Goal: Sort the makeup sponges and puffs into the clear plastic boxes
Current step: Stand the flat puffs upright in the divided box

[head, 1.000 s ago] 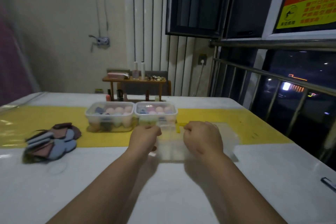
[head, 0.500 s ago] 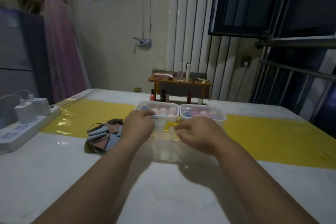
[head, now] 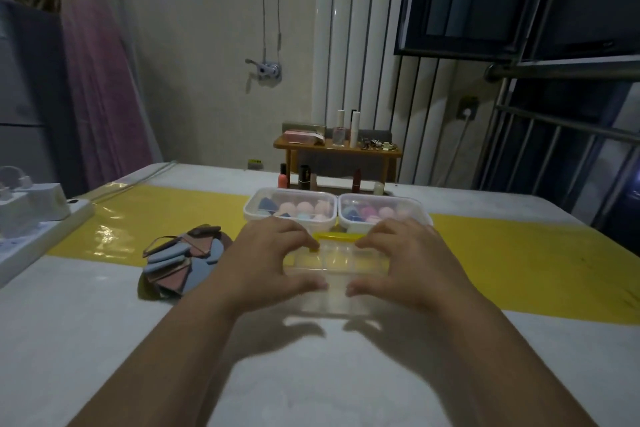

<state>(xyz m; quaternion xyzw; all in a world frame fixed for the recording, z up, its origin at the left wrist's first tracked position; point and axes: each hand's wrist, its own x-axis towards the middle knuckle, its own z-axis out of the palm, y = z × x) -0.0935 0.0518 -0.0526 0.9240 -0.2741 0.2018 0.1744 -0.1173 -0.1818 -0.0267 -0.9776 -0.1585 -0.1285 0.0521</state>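
Observation:
A clear plastic box (head: 337, 265) with a yellow clasp and inner dividers lies flat on the table between my hands. My left hand (head: 273, 256) grips its left end and my right hand (head: 403, 258) its right end, fingers curled over the far edge and thumbs at the near edge. Just behind stand two clear boxes side by side: the left box (head: 249, 215) holds pink and blue egg-shaped sponges, the right box (head: 420, 217) holds pink, red and blue ones. A heap of flat blue and brown puffs (head: 180, 262) lies to the left.
A yellow strip (head: 519, 253) crosses the white table. A white power strip with chargers (head: 31, 222) sits at the left edge. Nail polish and lipstick bottles (head: 304, 177) stand at the far edge, with a small wooden shelf (head: 337, 151) behind.
The view swung left and tilted down. My hands went from fists at the box's far edge to spread fingers gripping both its ends; the box sits slightly nearer me.

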